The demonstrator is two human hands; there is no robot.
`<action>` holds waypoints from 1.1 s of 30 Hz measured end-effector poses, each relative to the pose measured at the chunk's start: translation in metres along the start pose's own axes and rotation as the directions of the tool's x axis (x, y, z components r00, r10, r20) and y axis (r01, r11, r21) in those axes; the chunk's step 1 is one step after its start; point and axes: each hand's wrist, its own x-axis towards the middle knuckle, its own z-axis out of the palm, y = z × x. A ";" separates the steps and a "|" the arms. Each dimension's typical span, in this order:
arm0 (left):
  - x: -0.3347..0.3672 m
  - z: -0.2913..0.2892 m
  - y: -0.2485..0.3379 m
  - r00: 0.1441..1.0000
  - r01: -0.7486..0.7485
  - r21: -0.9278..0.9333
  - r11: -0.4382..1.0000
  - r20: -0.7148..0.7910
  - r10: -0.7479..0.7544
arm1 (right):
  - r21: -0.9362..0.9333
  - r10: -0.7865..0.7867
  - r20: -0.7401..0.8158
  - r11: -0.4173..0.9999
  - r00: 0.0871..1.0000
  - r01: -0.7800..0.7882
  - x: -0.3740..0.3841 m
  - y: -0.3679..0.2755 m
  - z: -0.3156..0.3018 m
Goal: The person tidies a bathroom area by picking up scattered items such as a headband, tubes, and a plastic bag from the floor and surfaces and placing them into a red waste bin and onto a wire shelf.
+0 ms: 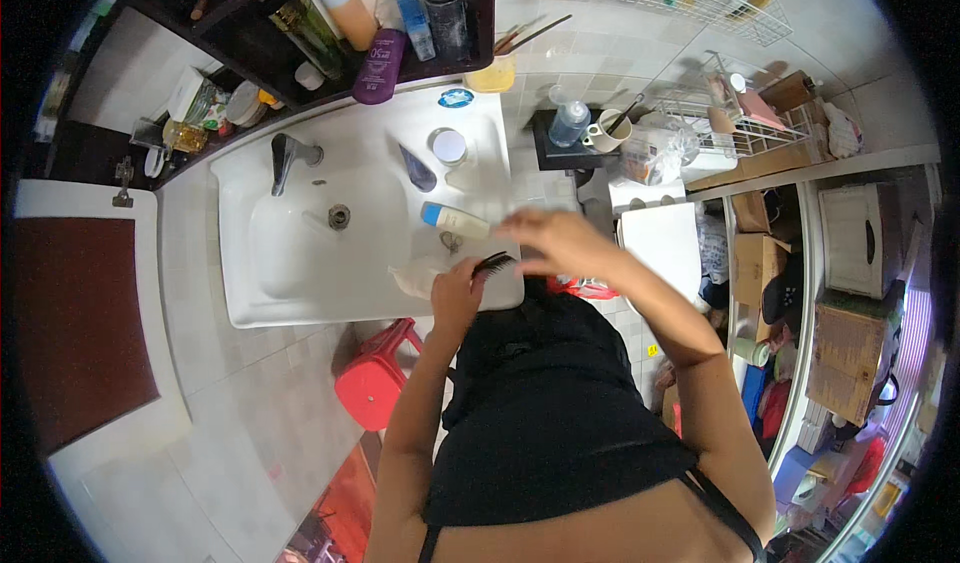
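Observation:
My left hand (456, 295) is closed around a black comb (492, 263) over the sink's front right corner, its teeth pointing toward my right hand. My right hand (562, 243) hovers just beyond the comb, somewhat blurred, with fingers and thumb apart and nothing visible between them. On the white sink counter (375, 135), a cream bottle with a blue cap (455, 220) lies close to both hands. Behind it are a dark tapered tube (417, 170) and a round white-lidded jar (449, 147). A pale crumpled item (418, 279) rests beside my left hand.
A chrome faucet (290, 161) stands at the basin's left. Bottles, including a purple one (380, 68), fill the dark shelf above. A red stool (372, 378) is below the sink. A white toilet lid (660, 248) and a cup (606, 133) on a black stand are at right.

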 end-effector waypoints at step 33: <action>-0.075 -0.020 -0.007 0.963 0.241 -0.221 0.945 -0.062 -0.261 | -0.238 0.247 -0.117 0.933 0.962 -0.268 0.133 0.115 0.143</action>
